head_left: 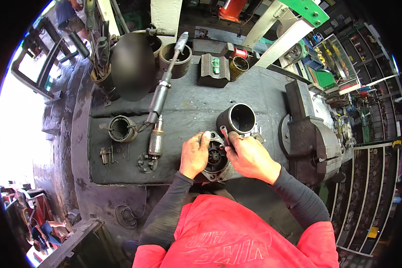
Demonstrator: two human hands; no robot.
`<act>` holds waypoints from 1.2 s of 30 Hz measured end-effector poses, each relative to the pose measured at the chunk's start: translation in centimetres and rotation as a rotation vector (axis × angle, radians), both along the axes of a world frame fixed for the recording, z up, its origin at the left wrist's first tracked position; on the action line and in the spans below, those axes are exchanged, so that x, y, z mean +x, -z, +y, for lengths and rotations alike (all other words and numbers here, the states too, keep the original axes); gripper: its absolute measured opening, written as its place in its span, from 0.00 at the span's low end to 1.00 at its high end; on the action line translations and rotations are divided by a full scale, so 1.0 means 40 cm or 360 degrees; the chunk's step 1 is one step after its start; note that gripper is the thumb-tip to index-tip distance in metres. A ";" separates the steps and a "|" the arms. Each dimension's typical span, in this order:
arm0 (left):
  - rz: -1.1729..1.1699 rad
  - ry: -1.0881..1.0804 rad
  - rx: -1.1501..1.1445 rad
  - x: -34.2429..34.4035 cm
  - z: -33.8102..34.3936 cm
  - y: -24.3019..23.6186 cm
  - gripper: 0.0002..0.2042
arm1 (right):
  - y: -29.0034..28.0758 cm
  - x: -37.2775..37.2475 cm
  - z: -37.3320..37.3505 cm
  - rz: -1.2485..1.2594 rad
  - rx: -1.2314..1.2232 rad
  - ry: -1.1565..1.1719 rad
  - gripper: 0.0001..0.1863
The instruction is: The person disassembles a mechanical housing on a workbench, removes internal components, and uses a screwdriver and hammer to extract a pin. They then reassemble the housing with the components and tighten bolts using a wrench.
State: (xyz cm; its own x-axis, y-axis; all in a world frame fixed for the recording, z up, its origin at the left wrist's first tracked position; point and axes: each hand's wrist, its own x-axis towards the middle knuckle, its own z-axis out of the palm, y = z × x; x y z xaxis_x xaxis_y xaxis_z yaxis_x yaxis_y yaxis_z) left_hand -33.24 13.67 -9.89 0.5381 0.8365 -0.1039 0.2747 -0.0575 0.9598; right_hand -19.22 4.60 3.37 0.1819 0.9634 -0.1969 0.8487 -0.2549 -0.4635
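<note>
My left hand grips the left rim of a dark, round metal housing with bolt-hole ears, which looks like a starter motor end housing. A toothed gear shows inside it. Over its right side, my right hand is closed around a short metal piece with a cylindrical end, perhaps a lever or socket; the fingers hide most of it. Just behind stands an open steel cylinder. To the left lies an armature with a copper-coloured band.
A heavy bench vise stands at the right. Left on the bench are a ring-shaped part, small bolts and a brush plate. A long grey tool slants toward the back, near a tool-filled can and a metal block.
</note>
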 end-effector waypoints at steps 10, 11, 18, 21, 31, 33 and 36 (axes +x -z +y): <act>-0.0064 0.0027 0.0038 0.001 -0.003 -0.023 0.17 | -0.002 -0.002 0.033 -0.0099 -0.0291 -0.0224 0.11; -0.0039 0.0043 0.0032 0.002 -0.001 -0.021 0.17 | -0.007 0.011 0.033 -0.0272 -0.0293 -0.0458 0.12; -0.0108 0.0041 0.0026 0.004 0.004 -0.019 0.17 | -0.025 0.065 0.061 -0.0638 -0.0266 -0.1063 0.15; -0.0014 0.0053 -0.0034 0.001 0.002 -0.031 0.19 | -0.048 0.073 0.057 -0.0661 0.0036 -0.1178 0.17; -0.0067 0.0003 0.0055 0.005 -0.002 -0.037 0.17 | 0.052 0.033 -0.024 0.2596 0.0927 0.1122 0.12; -0.0062 0.0006 0.0086 0.005 -0.002 -0.040 0.17 | 0.100 0.021 -0.007 0.2889 0.0969 0.0882 0.11; -0.0010 0.0022 0.0061 0.005 0.000 -0.044 0.16 | 0.146 0.015 0.010 0.2871 0.0890 0.0856 0.12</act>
